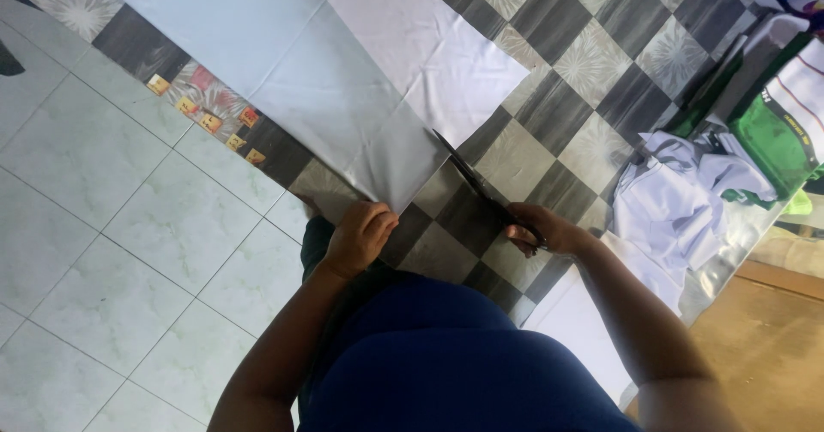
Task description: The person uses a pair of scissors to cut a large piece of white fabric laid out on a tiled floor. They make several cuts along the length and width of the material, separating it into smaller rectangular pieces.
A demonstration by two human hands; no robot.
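Note:
A large sheet of white fabric (343, 80) lies spread on a table covered with a checkered grey and cream cloth (592, 63). My left hand (360, 235) pinches the near corner of the fabric at the table's edge. My right hand (545, 229) grips the handles of black scissors (476, 183). Their blades point up and to the left, with the tip touching the fabric's right edge. The scissor handles are mostly hidden by my fingers.
A heap of white and green clothes (721, 166) lies on the table's right end, next to more white fabric (584, 312). Pale floor tiles (112, 226) fill the left. A wooden surface (764, 355) shows at the lower right.

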